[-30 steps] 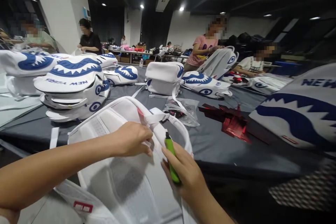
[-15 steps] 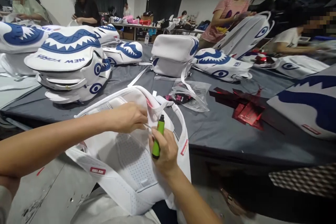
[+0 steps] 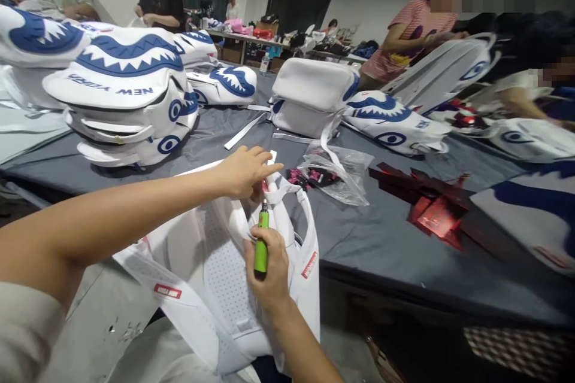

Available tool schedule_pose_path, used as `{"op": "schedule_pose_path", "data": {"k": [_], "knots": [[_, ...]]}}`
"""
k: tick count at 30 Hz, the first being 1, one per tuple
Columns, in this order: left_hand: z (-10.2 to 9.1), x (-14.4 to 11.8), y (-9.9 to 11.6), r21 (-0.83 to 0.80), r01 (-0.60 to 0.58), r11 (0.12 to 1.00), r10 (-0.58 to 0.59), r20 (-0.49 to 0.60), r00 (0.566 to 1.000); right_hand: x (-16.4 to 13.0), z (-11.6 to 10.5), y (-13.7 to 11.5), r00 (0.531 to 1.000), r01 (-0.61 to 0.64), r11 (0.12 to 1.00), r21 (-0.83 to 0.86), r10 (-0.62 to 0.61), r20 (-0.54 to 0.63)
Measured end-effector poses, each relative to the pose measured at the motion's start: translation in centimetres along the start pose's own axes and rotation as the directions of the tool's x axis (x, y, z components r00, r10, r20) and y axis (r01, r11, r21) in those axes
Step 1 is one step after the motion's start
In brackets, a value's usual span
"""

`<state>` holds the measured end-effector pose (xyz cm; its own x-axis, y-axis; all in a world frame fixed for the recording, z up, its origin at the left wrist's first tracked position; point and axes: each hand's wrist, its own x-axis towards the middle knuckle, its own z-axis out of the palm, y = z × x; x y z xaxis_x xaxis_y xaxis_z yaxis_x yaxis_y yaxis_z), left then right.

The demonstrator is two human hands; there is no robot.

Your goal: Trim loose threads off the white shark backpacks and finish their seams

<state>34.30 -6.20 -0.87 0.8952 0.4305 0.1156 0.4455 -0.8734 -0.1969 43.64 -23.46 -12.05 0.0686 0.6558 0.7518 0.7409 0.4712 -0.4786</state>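
A white backpack (image 3: pixel 215 269) hangs over the near edge of the grey table, its mesh back panel facing me. My left hand (image 3: pixel 245 170) pinches the top of the backpack by its white strap and handle loop (image 3: pixel 287 191). My right hand (image 3: pixel 267 263) grips a green lighter (image 3: pixel 261 242) held upright, its tip just below the strap end that the left hand holds. A small red label (image 3: pixel 167 291) sits on the lower strap.
Several white backpacks with blue shark-mouth prints (image 3: pixel 130 96) lie across the grey table (image 3: pixel 377 233). A clear plastic bag (image 3: pixel 336 170) and red foil pieces (image 3: pixel 431 203) lie beyond my hands. Other people work at the far left and at the right side.
The view has tilted down and my hands have shifted. My left hand moved up to the strap top and my right hand raised the lighter upright beneath it.
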Motion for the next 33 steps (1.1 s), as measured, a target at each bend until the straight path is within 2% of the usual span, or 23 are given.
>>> {"op": "schedule_pose_path", "data": {"k": [3,6,9,15,18,20,23,26,30,33], "knots": [[0.4,-1.5,0.2,0.016,-0.064,0.998,0.065,-0.067,0.996,-0.4,0.1,1.2,0.999,0.042,0.999,0.026,-0.042,-0.001],[0.3,-2.9,1.2,0.049,-0.046,0.998,0.048,-0.04,0.998,-1.1,0.0,2.2,0.998,0.051,0.993,0.11,-0.047,-0.043],[0.9,-3.2,1.9,0.111,-0.04,0.993,0.045,-0.037,0.998,-1.4,-0.3,2.3,0.998,0.032,0.992,0.126,-0.024,-0.062],[3.4,-2.9,1.6,0.128,0.027,0.991,-0.01,-0.127,0.992,-0.8,-1.3,1.6,0.997,0.018,0.998,0.059,-0.022,0.08],[3.9,-3.1,1.5,0.111,0.089,0.99,-0.072,-0.152,0.986,0.2,-1.6,2.5,1.0,0.011,0.986,-0.168,-0.013,-0.01],[3.9,-3.1,1.6,0.093,0.124,0.988,-0.111,-0.133,0.985,1.4,-1.3,3.7,0.998,-0.041,0.937,-0.347,0.019,-0.067],[3.8,-2.8,1.7,0.077,0.141,0.987,-0.134,-0.091,0.987,3.2,-0.1,5.2,0.987,-0.12,0.893,-0.433,0.156,0.048],[3.8,-2.3,1.8,0.077,0.144,0.987,-0.141,-0.044,0.989,4.1,1.6,5.3,0.953,-0.136,0.826,-0.547,0.261,0.156],[3.7,-2.1,1.9,0.103,0.144,0.984,-0.145,0.0,0.989,4.2,3.3,4.2,0.934,-0.11,0.693,-0.712,0.317,0.164],[3.3,-2.6,2.0,0.121,0.141,0.983,-0.147,0.043,0.988,4.1,3.1,4.1,0.932,-0.107,0.719,-0.687,0.314,0.184]]}}
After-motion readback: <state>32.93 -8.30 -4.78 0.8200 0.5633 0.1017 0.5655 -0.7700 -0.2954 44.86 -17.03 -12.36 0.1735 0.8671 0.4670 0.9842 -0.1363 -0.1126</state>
